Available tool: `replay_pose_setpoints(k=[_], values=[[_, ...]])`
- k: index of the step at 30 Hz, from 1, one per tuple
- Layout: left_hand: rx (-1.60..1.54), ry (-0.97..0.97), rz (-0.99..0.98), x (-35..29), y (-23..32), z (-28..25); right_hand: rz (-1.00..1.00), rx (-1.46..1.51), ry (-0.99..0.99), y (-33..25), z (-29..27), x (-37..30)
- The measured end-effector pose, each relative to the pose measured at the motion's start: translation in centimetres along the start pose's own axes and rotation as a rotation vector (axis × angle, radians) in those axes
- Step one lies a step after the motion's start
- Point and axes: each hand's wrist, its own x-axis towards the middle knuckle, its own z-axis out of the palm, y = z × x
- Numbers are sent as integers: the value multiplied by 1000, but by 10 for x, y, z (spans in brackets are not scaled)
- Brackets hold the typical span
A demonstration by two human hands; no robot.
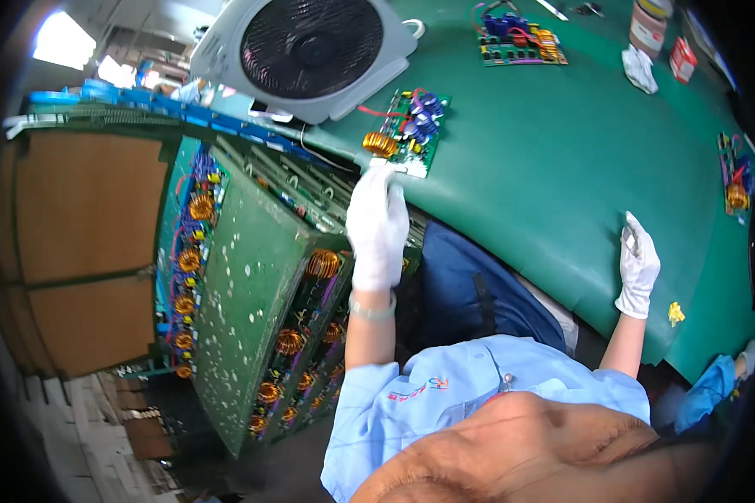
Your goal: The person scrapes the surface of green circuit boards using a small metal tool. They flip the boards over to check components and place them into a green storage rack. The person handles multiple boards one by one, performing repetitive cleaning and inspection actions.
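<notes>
My left hand [377, 225], in a white glove, is closed at the near edge of a green circuit board [432, 149]. The board carries blue capacitors, a copper-wound ring coil and red wires, and it lies near the table's left edge. Its fingertips are partly hidden beside a white part on that edge. To the right, my gloved right hand [637, 267] rests low over the green table mat [528, 176]. Its fingers are stretched out, thumb a little apart, and I see nothing held in it.
A grey box fan [310, 42] stands at the back left. Green racks [252, 277] filled with similar boards are at the left. Other circuit boards [520, 42] [735, 180] lie far off and at the right. A bottle [648, 27], crumpled white cloth [639, 69] and yellow bits [676, 314] are on the mat.
</notes>
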Motion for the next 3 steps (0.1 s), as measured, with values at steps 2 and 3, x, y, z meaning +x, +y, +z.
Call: replay_pose_setpoints(k=[2,3], values=[[399,89,126,13,-53,61,-1,56,-54,-10,-9,0],[385,75,173,26,-42,77,59,71,-64,-6,-16,-1]])
